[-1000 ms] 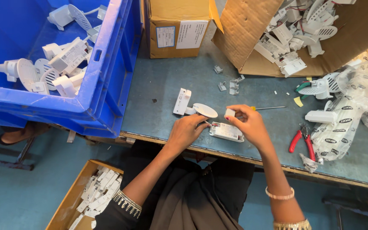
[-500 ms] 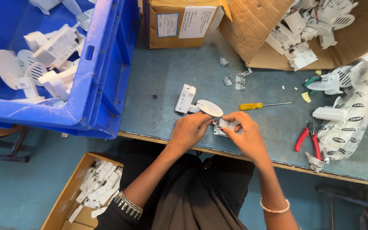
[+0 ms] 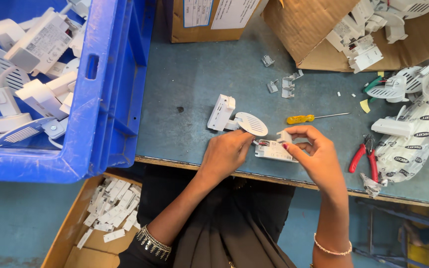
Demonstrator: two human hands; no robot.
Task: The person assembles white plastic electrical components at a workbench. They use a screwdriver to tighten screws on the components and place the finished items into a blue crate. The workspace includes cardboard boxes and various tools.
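Far left: blue crate (image 3: 107, 99) heaped with white lamp units, cut off by frame. Below, cardboard box (image 3: 70, 233) of small white pieces. Centre: round-headed white fitting (image 3: 234, 119) lying on blue surface (image 3: 184, 89), close by. Left hand (image 3: 224, 155) curled over end of white rectangular module (image 3: 274, 150) at surface edge, fingers closed, probably steadying; contact point hidden. Right hand (image 3: 316, 154) pinching small white clip (image 3: 285, 136) above module. Right: yellow screwdriver (image 3: 306, 118), red pliers (image 3: 363, 156) within reach.
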